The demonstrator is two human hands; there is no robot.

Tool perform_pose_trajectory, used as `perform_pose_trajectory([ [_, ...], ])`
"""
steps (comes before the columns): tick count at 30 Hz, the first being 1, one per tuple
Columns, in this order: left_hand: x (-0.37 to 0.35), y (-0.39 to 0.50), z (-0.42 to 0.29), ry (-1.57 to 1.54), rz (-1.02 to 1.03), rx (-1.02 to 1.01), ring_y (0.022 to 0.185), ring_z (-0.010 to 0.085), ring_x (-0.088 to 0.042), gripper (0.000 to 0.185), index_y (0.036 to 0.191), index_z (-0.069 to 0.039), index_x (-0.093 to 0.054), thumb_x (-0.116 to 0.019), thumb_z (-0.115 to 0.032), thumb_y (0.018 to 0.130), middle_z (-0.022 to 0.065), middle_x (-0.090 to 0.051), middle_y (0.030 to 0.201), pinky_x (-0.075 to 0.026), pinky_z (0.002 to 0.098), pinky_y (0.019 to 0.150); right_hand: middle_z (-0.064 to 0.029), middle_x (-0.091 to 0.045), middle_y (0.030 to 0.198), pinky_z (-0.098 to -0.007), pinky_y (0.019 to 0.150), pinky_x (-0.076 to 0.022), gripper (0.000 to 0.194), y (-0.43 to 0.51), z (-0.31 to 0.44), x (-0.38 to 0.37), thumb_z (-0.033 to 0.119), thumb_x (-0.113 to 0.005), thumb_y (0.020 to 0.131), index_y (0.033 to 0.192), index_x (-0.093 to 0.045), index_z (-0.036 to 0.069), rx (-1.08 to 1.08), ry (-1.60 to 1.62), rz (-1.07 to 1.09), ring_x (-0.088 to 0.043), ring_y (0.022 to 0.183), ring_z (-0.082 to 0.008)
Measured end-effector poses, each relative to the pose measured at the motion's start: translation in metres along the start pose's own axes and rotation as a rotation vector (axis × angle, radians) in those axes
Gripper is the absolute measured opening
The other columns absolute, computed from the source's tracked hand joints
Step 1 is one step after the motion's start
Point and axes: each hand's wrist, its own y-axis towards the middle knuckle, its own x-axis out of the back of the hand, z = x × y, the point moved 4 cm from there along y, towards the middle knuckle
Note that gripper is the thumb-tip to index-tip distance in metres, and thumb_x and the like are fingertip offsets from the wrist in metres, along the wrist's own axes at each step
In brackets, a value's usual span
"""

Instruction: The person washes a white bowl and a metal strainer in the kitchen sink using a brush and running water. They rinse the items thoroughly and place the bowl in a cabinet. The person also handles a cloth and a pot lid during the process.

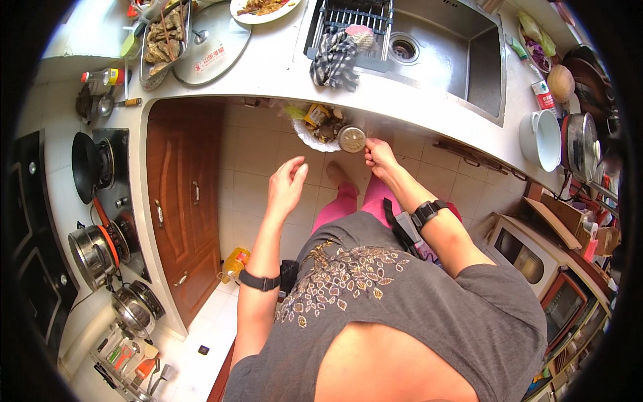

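Note:
My right hand [380, 157] grips the edge of a small round metal strainer [352, 139], most likely a sink basket. Pale bits show on its face. The strainer is beside the right rim of a waste bin lined with a white plastic bag [312, 141]. Food scraps [329, 129] and a yellow wrapper [317, 115] lie in the bin, whose far side is partly hidden under the counter edge. To the left of the bin and nearer my body, my left hand [287, 187] hangs in the air, holding nothing, its fingers loosely bent and thumb apart.
Beyond the bin runs a white counter [274, 63] with a steel sink [432, 45]. A checked cloth [335, 63] drapes over the sink's drying rack [359, 15]. A glass lid [213, 45] lies left, a white pot [540, 139] right. Wooden cabinet doors [183, 201] flank me.

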Motion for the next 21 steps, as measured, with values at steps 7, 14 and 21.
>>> perform_pose_trajectory([
  [7,-0.05,0.025,-0.057,0.591,-0.026,-0.491,0.135,0.0388,-0.028,0.052,0.133,-0.02,-0.053,-0.066,-0.037,0.085,0.0145,-0.033,0.147,-0.03,0.0504,0.107,0.005,-0.046,0.069,-0.0195,0.043,-0.027,0.015,-0.011,0.016,-0.025,0.021,-0.048,0.099,0.087,-0.049,0.013,-0.014,-0.026,0.157,-0.036,0.051,-0.004],
  [14,-0.072,0.046,-0.051,0.549,0.022,-0.377,0.143,0.0422,-0.009,0.06,0.139,-0.028,-0.047,-0.059,-0.053,0.085,0.0157,-0.016,0.156,-0.011,0.0589,0.112,0.0047,-0.047,0.068,-0.0193,0.044,-0.0276,0.016,-0.01,0.023,-0.024,0.022,-0.047,0.1,0.088,-0.049,0.013,0.012,-0.047,0.276,-0.036,0.051,-0.0039],
  [21,-0.061,0.08,-0.011,0.447,0.003,-0.078,0.145,0.04,0.001,0.09,0.151,-0.016,-0.022,-0.038,-0.075,0.085,0.0158,-0.008,0.158,-0.002,0.0573,0.113,0.0049,-0.049,0.07,-0.0182,0.046,-0.0292,0.014,-0.014,0.034,-0.021,0.022,-0.047,0.1,0.092,-0.052,0.012,0.024,0.007,0.362,-0.038,0.053,-0.0033],
])
